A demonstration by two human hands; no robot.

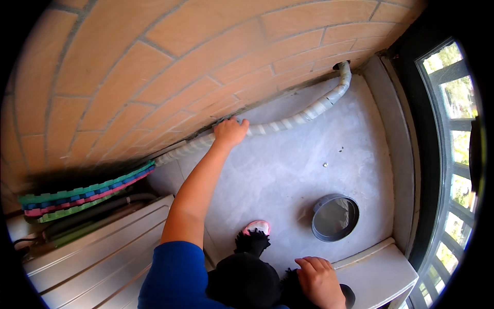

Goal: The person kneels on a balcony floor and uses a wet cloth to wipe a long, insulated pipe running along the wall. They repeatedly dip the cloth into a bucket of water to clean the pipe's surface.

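Observation:
My left hand (230,132) reaches out to the foot of the wall, its fingers curled over a wrapped pipe (288,122). The pipe is bound in pale tape and runs along the floor edge, bending up into a dark hole in the wall at the far right. Low in the view, my right hand (320,282) is by my knee, in front of black clothing. Its fingers are bent and drawn together; whatever they hold, if anything, is hidden. A dark grey bucket (317,226) stands on the floor ahead of that hand.
Orange tiles cover the wall (206,62). At left, colored foam mats (85,193) lean behind a white ribbed panel (103,252). A white ledge (381,273) is at lower right, beside a dark-framed screened window (447,123). A pink shoe (257,225) is on the grey floor (278,170).

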